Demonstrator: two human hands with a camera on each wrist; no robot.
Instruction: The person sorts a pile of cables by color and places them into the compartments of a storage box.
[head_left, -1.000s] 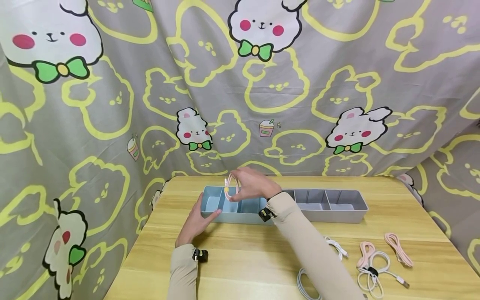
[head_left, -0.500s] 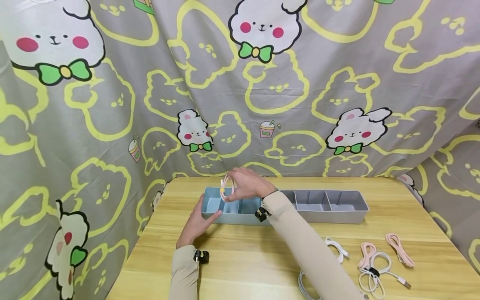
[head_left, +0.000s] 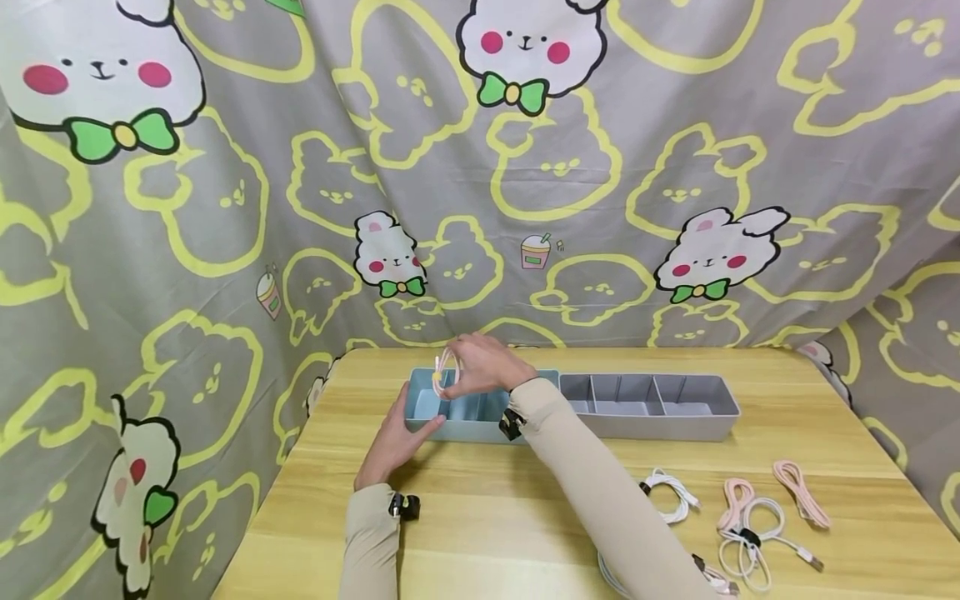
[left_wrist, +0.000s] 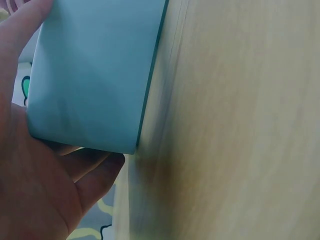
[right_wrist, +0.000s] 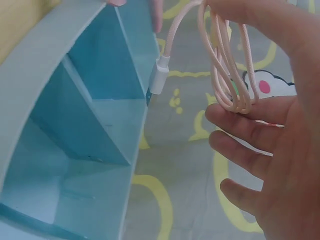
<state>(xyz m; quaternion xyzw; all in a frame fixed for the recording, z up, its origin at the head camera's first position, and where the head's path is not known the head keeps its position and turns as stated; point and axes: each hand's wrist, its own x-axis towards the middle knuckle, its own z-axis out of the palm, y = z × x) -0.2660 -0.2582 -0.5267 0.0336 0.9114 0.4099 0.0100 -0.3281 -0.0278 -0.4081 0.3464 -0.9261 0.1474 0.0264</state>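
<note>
The right hand (head_left: pixel 487 364) pinches a coiled pink cable (head_left: pixel 447 374) between thumb and fingers, over the left part of the blue box (head_left: pixel 472 431); the right wrist view crops the coil's top. The left hand (head_left: pixel 393 443) grips the box's left end, some fingers partly hidden behind it. The right sleeve (head_left: pixel 600 487) covers part of a pale cable (head_left: pixel 608 575).
</note>
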